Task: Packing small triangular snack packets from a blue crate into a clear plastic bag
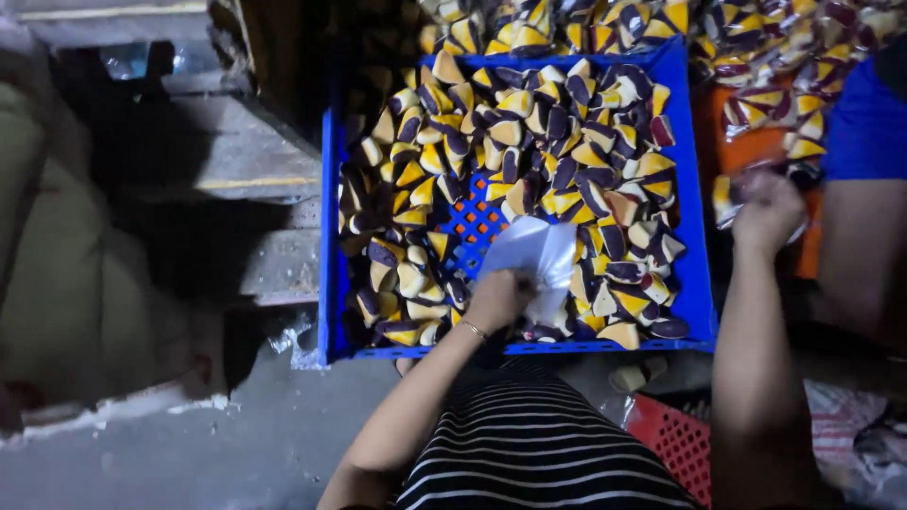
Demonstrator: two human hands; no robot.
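Observation:
A blue plastic crate (329,236) in front of me holds several wedge-shaped cake pieces (529,123), yellow and dark purple. My left hand (495,298) is closed on a clear plastic bag (539,253) held over the crate's near side. My right hand (767,213) reaches out past the crate's right wall and grips a filled bag of cake pieces (732,194) over an orange surface (756,146).
Packed bags of the same cake pieces (756,47) are piled at the back and right. A red basket (675,439) sits by my right knee. Grey concrete steps (236,161) lie left of the crate. Another person's blue sleeve (864,127) shows at the right edge.

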